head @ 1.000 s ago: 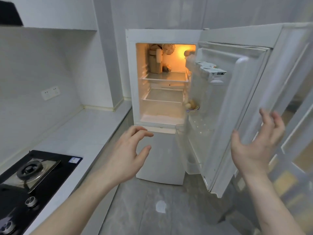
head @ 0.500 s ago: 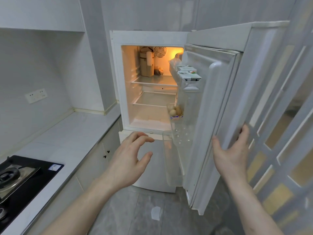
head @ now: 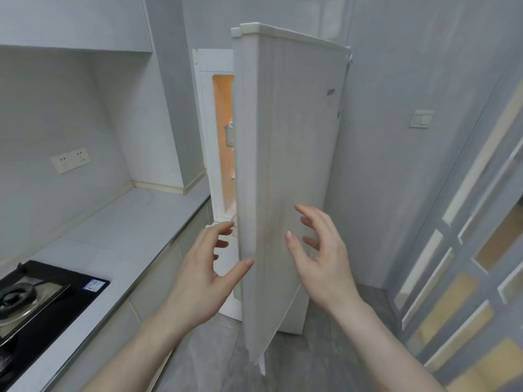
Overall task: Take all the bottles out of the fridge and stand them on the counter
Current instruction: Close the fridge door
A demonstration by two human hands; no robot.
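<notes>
A: Door [head: 285, 171] stands centre frame, nearly edge-on to us, long axis vertical. Only a thin lit slot of the fridge [head: 223, 142] interior shows left of it

B: Any bottles in sight?

A: None I can name. Something pale sits in the slot at mid-height, too narrow a view to tell what. The counter [head: 121, 230], lower left of frame, shows no bottles either, just the hob [head: 42, 295] at the far left edge

B: Hands?

A: Left hand [head: 203, 275] is at lower centre, fingers spread and loosely bent, holding nothing; its thumb tip lies right at the door's free edge, fingertips toward the slot. Right hand [head: 322, 258] is right of centre, in front of the door's outer face, fingers fanned and curled a little, also holding nothing. Whether it touches the panel, I can't tell

B: So what does the next move hang on?

A: My reading: anything left inside lies beyond and left of the door edge. The left hand is the nearer one to that gap; the right is on the wrong side of the panel. The door would need swinging wider toward the right of frame before a reach in
</notes>
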